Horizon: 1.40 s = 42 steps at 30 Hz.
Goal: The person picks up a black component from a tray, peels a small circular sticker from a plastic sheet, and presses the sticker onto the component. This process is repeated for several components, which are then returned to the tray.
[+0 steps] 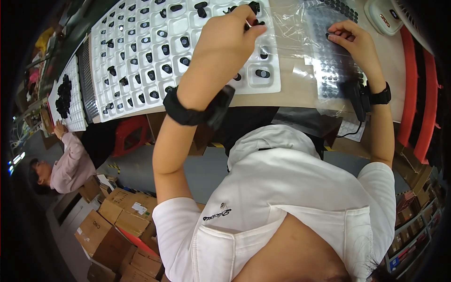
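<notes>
My left hand [229, 40] reaches over a white compartment tray [277, 84], its thumb and fingers closed on a small black part [253, 24]. Each hollow around it holds a small black oval piece, such as the black oval piece [262, 74] near the tray's right corner. To the right, my right hand [357, 42] is over a clear sheet with rows of black round pads [325, 70]. Its thumb and forefinger pinch a small black disc [328, 35] at the sheet's left side. Black straps with bulky units circle both wrists.
Crinkled clear plastic film [291, 28] lies between tray and sheet. A white device [383, 16] stands at the far right, near a red chair [413, 94]. At left, a co-worker [70, 164] sits beside another tray [77, 94] with black parts. Cardboard boxes [101, 235] are stacked behind.
</notes>
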Tool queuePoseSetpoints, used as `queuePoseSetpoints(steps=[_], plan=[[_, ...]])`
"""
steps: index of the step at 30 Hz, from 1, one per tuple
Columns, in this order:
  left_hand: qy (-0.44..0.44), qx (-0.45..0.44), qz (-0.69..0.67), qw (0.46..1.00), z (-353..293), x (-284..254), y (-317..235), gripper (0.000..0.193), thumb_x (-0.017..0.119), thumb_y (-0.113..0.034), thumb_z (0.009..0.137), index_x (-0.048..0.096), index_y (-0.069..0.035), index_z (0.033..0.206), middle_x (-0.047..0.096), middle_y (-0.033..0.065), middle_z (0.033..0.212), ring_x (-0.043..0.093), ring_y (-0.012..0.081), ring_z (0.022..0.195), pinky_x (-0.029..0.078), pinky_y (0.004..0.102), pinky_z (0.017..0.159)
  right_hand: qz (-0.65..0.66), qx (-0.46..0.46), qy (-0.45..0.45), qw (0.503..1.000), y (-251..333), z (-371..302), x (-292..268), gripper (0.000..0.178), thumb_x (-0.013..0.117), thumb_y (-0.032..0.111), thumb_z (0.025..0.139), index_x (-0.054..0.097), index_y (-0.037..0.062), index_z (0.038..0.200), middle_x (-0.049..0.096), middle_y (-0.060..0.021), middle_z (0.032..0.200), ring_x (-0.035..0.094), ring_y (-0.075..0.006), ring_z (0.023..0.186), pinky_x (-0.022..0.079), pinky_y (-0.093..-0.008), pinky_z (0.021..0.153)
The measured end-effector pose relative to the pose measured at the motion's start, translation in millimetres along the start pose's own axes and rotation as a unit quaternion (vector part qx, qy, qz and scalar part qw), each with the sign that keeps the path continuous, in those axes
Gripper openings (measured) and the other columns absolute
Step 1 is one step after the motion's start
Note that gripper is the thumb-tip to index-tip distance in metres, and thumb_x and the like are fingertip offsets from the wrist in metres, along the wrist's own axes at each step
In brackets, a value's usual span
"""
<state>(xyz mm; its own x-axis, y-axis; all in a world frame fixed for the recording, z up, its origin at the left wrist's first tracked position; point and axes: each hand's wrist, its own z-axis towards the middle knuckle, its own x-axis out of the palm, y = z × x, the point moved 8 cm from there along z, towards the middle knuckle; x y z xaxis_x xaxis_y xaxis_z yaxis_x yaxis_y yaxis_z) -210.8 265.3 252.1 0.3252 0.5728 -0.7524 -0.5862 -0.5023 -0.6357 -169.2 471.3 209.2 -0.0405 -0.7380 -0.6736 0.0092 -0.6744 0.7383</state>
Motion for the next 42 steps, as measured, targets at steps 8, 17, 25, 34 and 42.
queuePoseSetpoints(steps=[8, 17, 25, 34, 42], plan=[[0.135, -0.196, -0.556, 0.797, -27.7, 19.1, -13.3, 0.016, 0.05, -0.011, 0.078, 0.052, 0.002, 0.087, 0.057, 0.0108, 0.074, 0.034, 0.0032, 0.038, 0.026, 0.0158, 0.035, -0.046, 0.003, -0.022, 0.999, -6.6, -2.9, 4.8, 0.007, 0.058, 0.004, 0.069, 0.054, 0.0001, 0.073, 0.05, -0.0006, 0.07, 0.045, -0.0073, 0.062, 0.036, -0.0177, 0.059], [0.155, -0.199, -0.674, 0.695, -30.1, 29.4, -25.0, 0.014, 0.05, -0.008, 0.078, 0.052, 0.002, 0.088, 0.058, 0.0128, 0.077, 0.033, 0.0029, 0.039, 0.025, 0.0148, 0.036, -0.027, -0.014, -0.024, 0.999, 4.8, -1.3, 1.3, 0.006, 0.058, 0.005, 0.069, 0.054, 0.0007, 0.072, 0.05, -0.0002, 0.067, 0.045, -0.0083, 0.061, 0.036, -0.0191, 0.058], [0.154, -0.214, -0.666, 0.698, -29.4, 33.8, -31.1, 0.015, 0.052, -0.01, 0.078, 0.052, 0.001, 0.088, 0.058, 0.0115, 0.076, 0.033, 0.0029, 0.039, 0.025, 0.0149, 0.036, -0.081, 0.022, 0.008, 0.996, -5.3, 3.0, 1.2, 0.008, 0.058, 0.008, 0.069, 0.054, 0.0021, 0.071, 0.049, 0.0007, 0.063, 0.043, -0.0077, 0.058, 0.036, -0.019, 0.056], [0.14, -0.253, -0.649, 0.703, -41.8, 33.0, -27.3, 0.016, 0.054, -0.01, 0.077, 0.053, 0.002, 0.089, 0.057, 0.0089, 0.073, 0.032, 0.003, 0.039, 0.024, 0.0151, 0.036, 0.092, 0.064, 0.086, 0.99, -23.0, 13.0, 12.0, 0.009, 0.056, 0.01, 0.073, 0.053, 0.0019, 0.074, 0.052, 0.0021, 0.074, 0.043, -0.0052, 0.064, 0.035, -0.0185, 0.059], [0.1, -0.269, -0.69, 0.665, -50.2, 29.3, -33.5, 0.017, 0.057, -0.008, 0.074, 0.054, 0.003, 0.087, 0.055, 0.0064, 0.068, 0.034, 0.0034, 0.04, 0.025, 0.016, 0.037, 0.296, -0.056, -0.02, 0.953, 111.9, -29.6, -4.7, 0.003, 0.05, 0.001, 0.072, 0.052, -0.0015, 0.073, 0.051, -0.0117, 0.096, 0.051, -0.018, 0.086, 0.039, -0.0266, 0.077]])
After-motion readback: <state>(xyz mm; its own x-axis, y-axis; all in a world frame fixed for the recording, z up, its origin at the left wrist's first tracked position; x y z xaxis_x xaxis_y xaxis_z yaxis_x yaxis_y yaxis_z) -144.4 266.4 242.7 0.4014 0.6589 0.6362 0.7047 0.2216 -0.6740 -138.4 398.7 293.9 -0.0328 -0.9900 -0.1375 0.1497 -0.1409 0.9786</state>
